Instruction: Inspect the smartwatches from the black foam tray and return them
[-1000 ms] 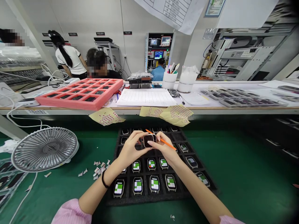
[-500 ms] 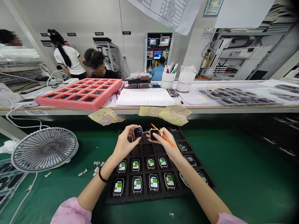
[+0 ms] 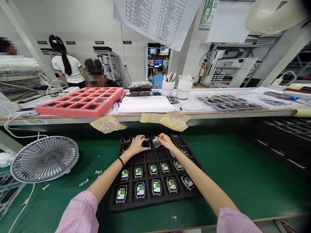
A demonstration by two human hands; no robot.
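At the far end of the black tray (image 3: 148,203), the left hand (image 3: 137,145) curls closed over a watch (image 3: 146,144), and the right hand (image 3: 168,141) pinches an orange stick (image 3: 162,138) beside a glinting watch (image 3: 155,142).

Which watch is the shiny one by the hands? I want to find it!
On the green work mat, a black foam tray holds rows of smartwatches. Look at the tray's far end, beside the right hand: one smartwatch has a shiny silvery face, while the nearer rows show green screens.

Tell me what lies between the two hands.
In the head view, a glossy watch body and a dark watch body lie between the left hand and the right hand.
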